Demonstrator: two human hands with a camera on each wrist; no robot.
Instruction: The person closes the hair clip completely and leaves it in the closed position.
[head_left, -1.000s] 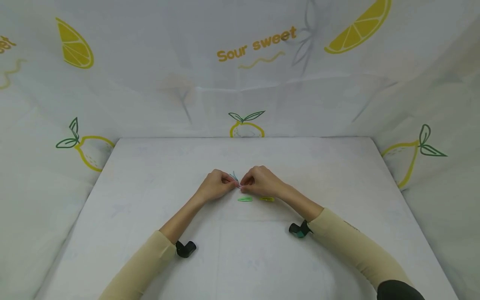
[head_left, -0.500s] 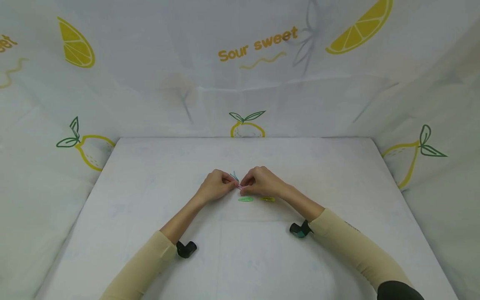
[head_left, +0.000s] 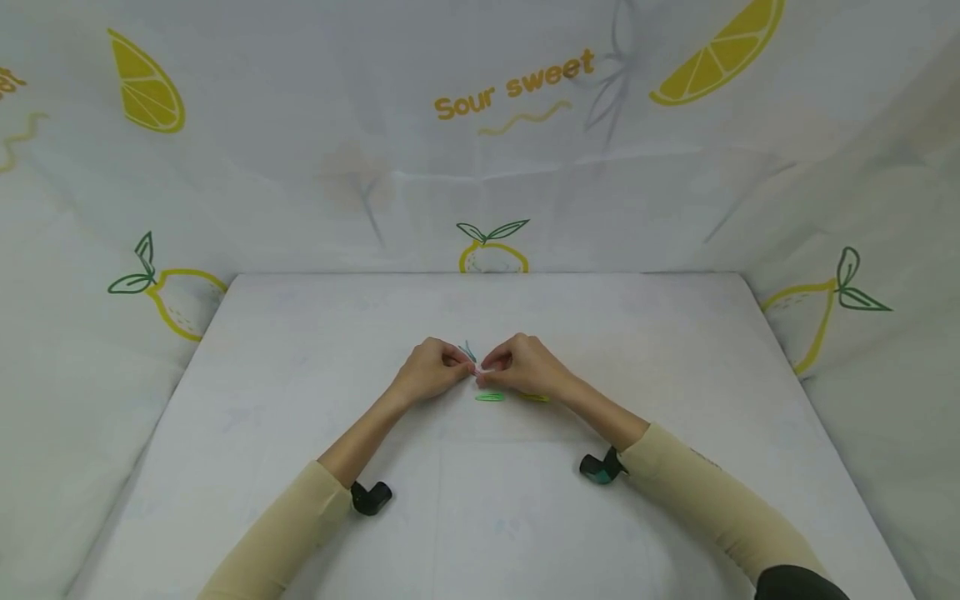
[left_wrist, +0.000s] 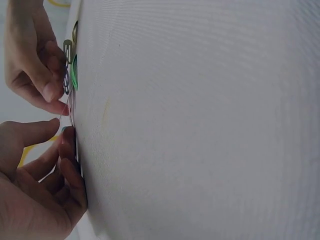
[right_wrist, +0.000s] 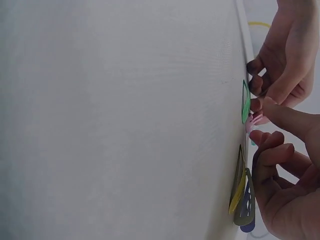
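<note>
Over the middle of the table my left hand (head_left: pixel 431 369) pinches a small pink hair clip (right_wrist: pixel 254 121), whose thin arms look spread apart. My right hand (head_left: pixel 525 364) meets it from the other side, thumb and finger curled around the clip's end. A light-blue hair clip (head_left: pixel 467 351) lies just beyond the left fingertips, its arms in a V. Nearer me are a green hair clip (head_left: pixel 490 397) and a yellow hair clip (head_left: pixel 534 398), partly below the right hand. The wrist views also show an olive hair clip (right_wrist: pixel 244 212) and a dark-blue hair clip (right_wrist: pixel 247 226) beside the right hand.
A white cloth covers the table (head_left: pixel 480 517). White curtain walls (head_left: pixel 300 125) printed with lemons stand behind and at both sides. A black wrist camera (head_left: pixel 372 498) juts from the left sleeve, another wrist camera (head_left: pixel 600 467) from the right.
The right fingertips have shifted slightly at the pink hair clip, and the right forearm has tilted a little. The left hand stays nearly in place, and the green and yellow clips have not moved.
</note>
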